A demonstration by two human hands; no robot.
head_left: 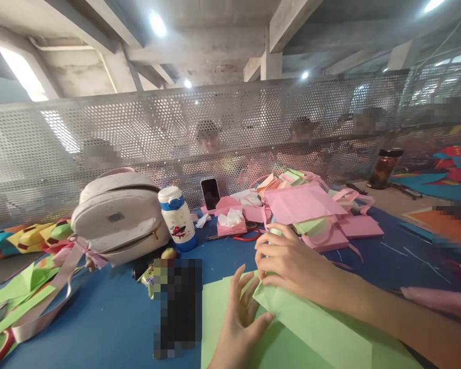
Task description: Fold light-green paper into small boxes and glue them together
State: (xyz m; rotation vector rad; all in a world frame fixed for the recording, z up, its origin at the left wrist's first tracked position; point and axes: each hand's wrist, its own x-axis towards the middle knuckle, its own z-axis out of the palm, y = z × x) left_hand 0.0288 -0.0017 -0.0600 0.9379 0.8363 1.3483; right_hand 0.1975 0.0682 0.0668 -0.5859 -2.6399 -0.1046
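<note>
A large sheet of light green paper (218, 312) lies on the blue table in front of me. Over it is a folded green paper piece (322, 328), its far end raised. My right hand (292, 264) reaches across from the right, fingers bent around that far end; a bit of green shows between the fingers. Just left of it, my left hand (243, 320) is open and curved, thumb and fingers apart. Its thumb tip meets or nearly meets the edge of the fold. The right thumb is hidden.
A white backpack (119, 218), a bottle (179, 218) and a propped phone (210, 193) stand at the back. Pink paper bags (303, 202) pile up behind my hands, with red-handled scissors (248, 236) beside them. A perforated metal screen (230, 118) closes the far side, people behind it.
</note>
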